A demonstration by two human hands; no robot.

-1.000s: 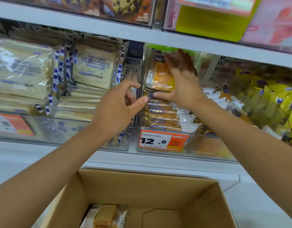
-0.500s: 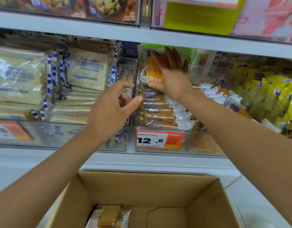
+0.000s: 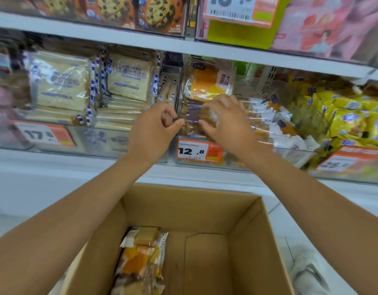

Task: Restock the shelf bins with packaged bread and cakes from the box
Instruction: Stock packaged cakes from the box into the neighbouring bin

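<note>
Up at the orange-bread bin (image 3: pixel 233 161).
Left grip (image 3: pixel 155 129) loosely curled, empty; right grip (image 3: pixel 225 122) blurred against stacked packs (image 3: pixel 192 112), hold impossible to tell.

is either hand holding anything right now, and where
Left hand holds nothing, fingers loosely curled. Right hand is blurred in front of the stacked packs; whether it grips one cannot be told.

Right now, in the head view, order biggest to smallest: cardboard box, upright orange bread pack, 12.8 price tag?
1. cardboard box, though nearest the camera
2. upright orange bread pack
3. 12.8 price tag
</note>
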